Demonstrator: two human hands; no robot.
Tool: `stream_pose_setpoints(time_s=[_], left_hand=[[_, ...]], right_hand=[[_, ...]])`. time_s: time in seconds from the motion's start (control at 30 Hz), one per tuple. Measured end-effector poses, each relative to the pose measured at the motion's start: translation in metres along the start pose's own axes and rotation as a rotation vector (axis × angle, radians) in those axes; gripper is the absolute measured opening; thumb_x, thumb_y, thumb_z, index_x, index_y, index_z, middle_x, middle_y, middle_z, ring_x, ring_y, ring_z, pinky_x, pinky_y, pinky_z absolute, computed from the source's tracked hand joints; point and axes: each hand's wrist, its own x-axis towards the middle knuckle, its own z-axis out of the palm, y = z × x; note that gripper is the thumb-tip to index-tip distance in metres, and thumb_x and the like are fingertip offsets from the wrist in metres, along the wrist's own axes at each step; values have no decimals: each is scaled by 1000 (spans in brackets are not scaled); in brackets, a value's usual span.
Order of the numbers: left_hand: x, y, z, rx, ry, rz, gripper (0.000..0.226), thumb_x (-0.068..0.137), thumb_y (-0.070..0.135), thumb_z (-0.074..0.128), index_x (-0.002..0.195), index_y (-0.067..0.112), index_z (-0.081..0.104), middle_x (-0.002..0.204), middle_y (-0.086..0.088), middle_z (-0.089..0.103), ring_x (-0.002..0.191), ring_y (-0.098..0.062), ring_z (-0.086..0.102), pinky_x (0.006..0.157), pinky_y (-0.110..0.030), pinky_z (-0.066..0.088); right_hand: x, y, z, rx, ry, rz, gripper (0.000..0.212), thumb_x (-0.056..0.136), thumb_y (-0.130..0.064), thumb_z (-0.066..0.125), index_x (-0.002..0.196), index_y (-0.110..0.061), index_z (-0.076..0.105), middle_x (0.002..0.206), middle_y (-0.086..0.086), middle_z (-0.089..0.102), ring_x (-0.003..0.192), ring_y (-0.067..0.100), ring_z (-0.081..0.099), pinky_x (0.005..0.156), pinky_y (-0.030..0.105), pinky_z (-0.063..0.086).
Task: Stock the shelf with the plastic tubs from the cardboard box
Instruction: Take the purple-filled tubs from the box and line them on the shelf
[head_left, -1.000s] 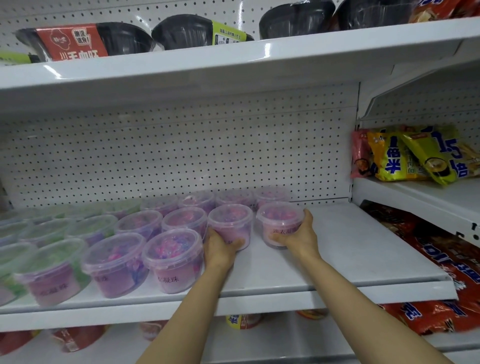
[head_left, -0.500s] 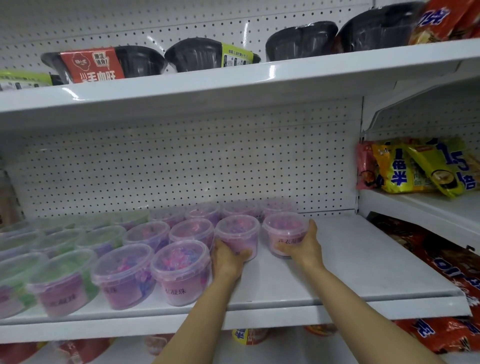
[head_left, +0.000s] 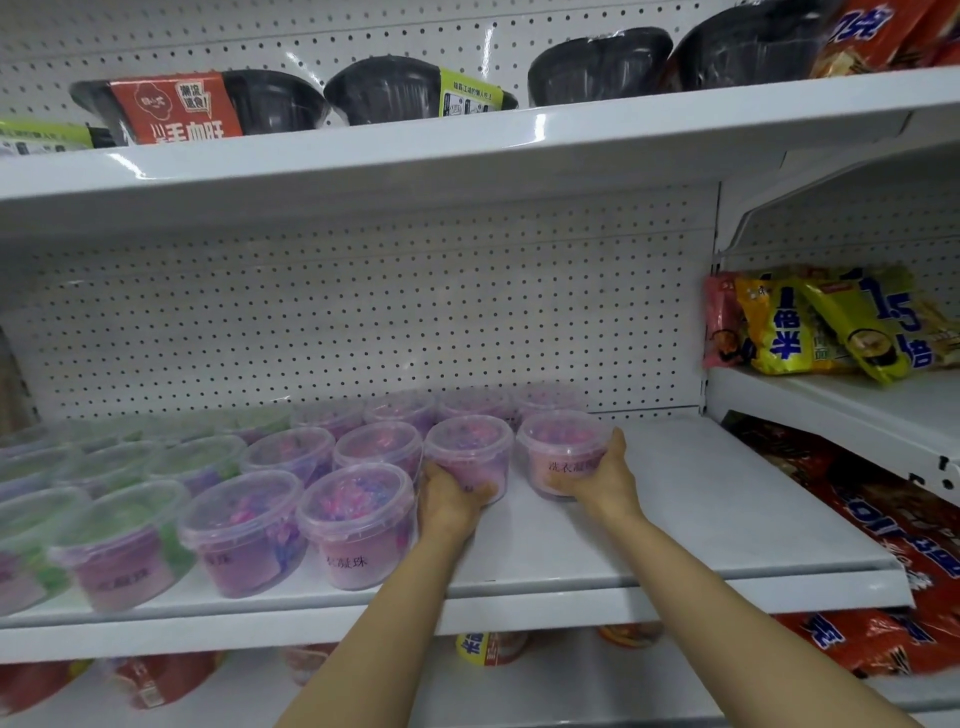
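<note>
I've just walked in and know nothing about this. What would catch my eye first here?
Probably the two bare arms reaching in from below: the left hand and the right hand each grip a clear tub of pink beads on the white middle shelf. Left of them stand rows of matching pink and green tubs, while black bowls line the shelf above.

Your two forearms come up from the bottom edge of the head view, and both are bare from there to the wrist: no sleeve, cuff or glove shows on either. Your left hand (head_left: 451, 503) carries no ring, watch or band on the parts that show, and the same goes for your right hand (head_left: 597, 480). Both wrists are uncovered. The fingernails are too blurred or hidden to tell anything about them. Nothing else of you is in view.
</note>
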Motion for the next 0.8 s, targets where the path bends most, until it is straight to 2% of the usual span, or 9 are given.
stream_pose_setpoints(time_s=[0.2, 0.33, 0.43, 0.53, 0.63, 0.7, 0.8], left_hand=[[-29, 4, -1, 63, -47, 5, 114, 67, 41, 84, 151, 2, 18, 148, -16, 42, 132, -33, 46, 109, -43, 41], [-67, 15, -20, 160, -164, 69, 101, 71, 53, 80, 147, 11, 30, 147, -7, 46, 129, -26, 50, 106, -36, 43], [-97, 24, -48, 292, -213, 284, 103, 74, 56, 78, 152, 18, 22, 156, 1, 34, 141, -19, 38, 107, -25, 35], [-113, 38, -82, 465, -147, 503, 118, 71, 63, 76, 158, 18, 9, 165, 2, 14, 151, -15, 16, 120, -27, 21], [-111, 50, -114, 636, -100, 619, 130, 64, 69, 76, 159, 19, 2, 167, 4, -1, 153, -16, 2, 124, -31, 10], [-108, 53, -133, 712, -97, 659, 135, 60, 71, 77, 159, 19, 1, 166, 4, -3, 153, -17, 1, 124, -31, 7], [-99, 42, -159, 755, -123, 700, 142, 51, 77, 74, 159, 19, 2, 165, 4, 1, 152, -16, 5, 123, -28, 9]], right_hand=[[-30, -12, -21, -77, -19, -79, 102, 63, -19, 90, 144, -7, 29, 144, 12, 43, 130, 29, 44, 86, 24, 34], [-58, -15, -43, -159, 3, -231, 96, 64, -21, 89, 143, -10, 35, 146, 9, 42, 134, 23, 38, 89, 16, 26], [-74, -18, -57, -270, 6, -302, 102, 64, -27, 89, 146, -11, 31, 149, 6, 37, 137, 20, 33, 95, 13, 23], [-90, -28, -65, -407, -16, -318, 119, 63, -41, 87, 152, -11, 15, 158, 6, 22, 145, 20, 21, 112, 22, 20], [-108, -45, -71, -491, -20, -378, 119, 62, -45, 87, 151, -12, 16, 156, 6, 25, 143, 19, 23, 110, 19, 18], [-120, -53, -76, -547, -26, -421, 120, 62, -49, 85, 152, -15, 13, 156, 2, 23, 144, 16, 21, 111, 18, 16], [-138, -60, -80, -645, -32, -444, 130, 60, -59, 81, 153, -20, -2, 161, -5, 9, 147, 13, 10, 116, 21, 12]])
